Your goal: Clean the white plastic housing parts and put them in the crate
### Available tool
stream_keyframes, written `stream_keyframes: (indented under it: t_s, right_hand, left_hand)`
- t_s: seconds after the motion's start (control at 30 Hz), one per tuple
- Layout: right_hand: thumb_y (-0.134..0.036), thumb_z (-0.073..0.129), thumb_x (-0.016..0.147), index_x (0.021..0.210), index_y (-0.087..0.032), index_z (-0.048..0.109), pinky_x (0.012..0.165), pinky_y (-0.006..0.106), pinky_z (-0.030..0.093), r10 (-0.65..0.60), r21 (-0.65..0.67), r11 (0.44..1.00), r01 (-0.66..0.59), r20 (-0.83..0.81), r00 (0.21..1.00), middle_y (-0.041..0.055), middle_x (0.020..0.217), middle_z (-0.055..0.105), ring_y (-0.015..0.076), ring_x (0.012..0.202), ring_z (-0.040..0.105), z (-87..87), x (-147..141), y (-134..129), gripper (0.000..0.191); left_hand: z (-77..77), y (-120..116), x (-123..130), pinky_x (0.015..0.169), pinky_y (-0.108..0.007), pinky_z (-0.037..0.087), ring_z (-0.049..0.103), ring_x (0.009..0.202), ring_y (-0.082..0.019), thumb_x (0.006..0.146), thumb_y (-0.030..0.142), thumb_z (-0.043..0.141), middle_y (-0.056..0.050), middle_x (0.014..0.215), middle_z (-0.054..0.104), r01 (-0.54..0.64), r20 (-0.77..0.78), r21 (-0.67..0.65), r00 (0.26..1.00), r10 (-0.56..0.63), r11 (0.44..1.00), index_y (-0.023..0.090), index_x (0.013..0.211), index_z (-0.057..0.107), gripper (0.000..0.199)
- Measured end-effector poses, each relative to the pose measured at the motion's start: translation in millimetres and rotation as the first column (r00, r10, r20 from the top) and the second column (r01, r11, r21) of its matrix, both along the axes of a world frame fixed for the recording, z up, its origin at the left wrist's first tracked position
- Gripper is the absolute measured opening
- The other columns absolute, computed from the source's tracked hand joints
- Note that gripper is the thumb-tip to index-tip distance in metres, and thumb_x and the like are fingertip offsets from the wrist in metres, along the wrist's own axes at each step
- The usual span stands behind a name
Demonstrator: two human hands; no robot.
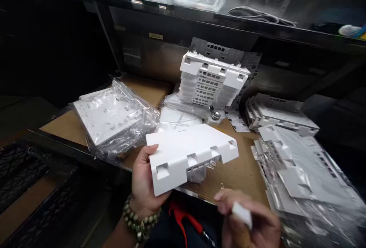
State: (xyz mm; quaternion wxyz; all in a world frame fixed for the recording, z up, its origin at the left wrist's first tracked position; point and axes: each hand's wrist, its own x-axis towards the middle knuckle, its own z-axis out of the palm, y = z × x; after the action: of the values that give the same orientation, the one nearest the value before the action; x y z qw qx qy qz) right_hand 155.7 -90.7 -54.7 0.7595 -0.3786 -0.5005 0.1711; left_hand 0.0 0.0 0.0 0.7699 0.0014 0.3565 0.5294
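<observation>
From my end, I see the left hand (pixel 147 183) with fingers gripping the white casing (pixel 191 143) above the near edge of the bench (pixel 187 192); the right hand (pixel 261 217), blurred and to its right, seems to pinch a small white piece (pixel 242 215). I judge the step as handling both together; the next move calls for a steady left grip.

A bracelet (pixel 140 220) of round, olive-green beads in several rows circles the left wrist (pixel 143 207). Dark clothing (pixel 163 228) shows below, partly shadowed.
</observation>
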Motion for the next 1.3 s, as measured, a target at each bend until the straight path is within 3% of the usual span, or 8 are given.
stream_keyframes:
  t_s: [0.13,0.2,0.3,0.4,0.6,0.8,0.9,1.3]
  right_hand:
    - [-0.032,0.076,0.092,0.103,-0.022,0.064,0.072,0.027,0.056,-0.289,-0.135,0.956,0.262,-0.253,0.923,-0.0057,0.071,0.064,0.0121,0.067,0.06,-0.3,43,13,0.019]
    - [-0.034,0.077,0.091,0.107,-0.022,0.066,0.076,0.025,0.054,-0.37,-0.222,0.925,0.308,-0.347,0.862,-0.0054,0.077,0.063,0.0108,0.072,0.059,-1.6,59,20,0.023]
    - [-0.038,0.076,0.091,0.102,-0.02,0.068,0.086,0.027,0.054,-0.37,-0.345,0.909,0.234,-0.41,0.833,-0.002,0.087,0.067,0.0122,0.085,0.064,-3.1,74,28,0.022]
    - [-0.045,0.076,0.089,0.1,-0.02,0.071,0.083,0.032,0.058,-0.309,-0.445,0.892,0.074,-0.483,0.819,0.0025,0.097,0.073,0.0173,0.091,0.07,-2.8,76,32,0.028]
    - [-0.053,0.079,0.084,0.11,-0.022,0.073,0.076,0.027,0.059,-0.323,-0.566,0.822,-0.058,-0.549,0.771,-0.0002,0.096,0.076,0.0147,0.082,0.069,-0.1,60,30,0.041]
    - [-0.055,0.08,0.081,0.11,-0.02,0.071,0.072,0.028,0.059,-0.337,-0.577,0.815,-0.047,-0.54,0.771,-0.0005,0.089,0.075,0.0151,0.074,0.069,4.5,56,27,0.046]
    - [-0.056,0.08,0.081,0.11,-0.021,0.069,0.07,0.028,0.058,-0.339,-0.578,0.814,-0.057,-0.552,0.761,-0.0008,0.089,0.075,0.015,0.072,0.069,6.0,55,25,0.047]
    - [-0.056,0.081,0.08,0.108,-0.023,0.067,0.066,0.023,0.054,-0.371,-0.575,0.818,-0.03,-0.565,0.737,-0.0033,0.084,0.071,0.012,0.072,0.066,3.7,56,16,0.046]
  left_hand:
    - [-12.9,6,-5,0.111,-0.055,0.05,0.069,0.121,-0.034,0.1,0.043,0.041,-0.011,0.1,0.083,0.091,0.059,0.172,0.993,-0.103,0.981,0.012,0.12,0.071,0.048]
    - [-20.9,7,-11,0.113,-0.053,0.049,0.066,0.126,-0.034,0.1,0.06,0.042,-0.009,0.108,0.082,0.139,0.08,0.376,0.98,-0.181,0.916,0.017,0.119,0.073,0.056]
    - [-30.5,7,-21,0.116,-0.05,0.045,0.06,0.134,-0.032,0.095,0.077,0.038,-0.005,0.121,0.079,0.265,-0.005,0.568,0.948,-0.319,0.779,0.024,0.124,0.072,0.069]
    - [-35.2,9,-30,0.117,-0.049,0.044,0.052,0.141,-0.032,0.089,0.086,0.033,-0.004,0.133,0.073,0.43,-0.185,0.568,0.898,-0.4,0.702,0.027,0.131,0.068,0.08]
    - [-42.8,15,-34,0.12,-0.047,0.041,0.045,0.147,-0.032,0.085,0.091,0.025,-0.005,0.137,0.071,0.544,-0.386,0.649,0.838,-0.387,0.531,0.028,0.122,0.073,0.088]
    - [-51.3,15,-35,0.117,-0.044,0.046,0.048,0.145,-0.031,0.088,0.087,0.033,-0.004,0.129,0.076,0.455,-0.31,0.668,0.889,-0.336,0.589,0.029,0.12,0.075,0.078]
    - [-54.2,15,-33,0.119,-0.046,0.044,0.048,0.145,-0.032,0.088,0.087,0.032,-0.003,0.134,0.073,0.442,-0.239,0.694,0.886,-0.398,0.568,0.033,0.124,0.073,0.077]
    - [-66.8,15,-37,0.126,-0.054,0.025,0.033,0.153,-0.034,0.088,0.082,0.038,0.0,0.155,0.056,0.391,0.109,0.758,0.712,-0.694,0.521,0.04,0.15,0.049,0.076]
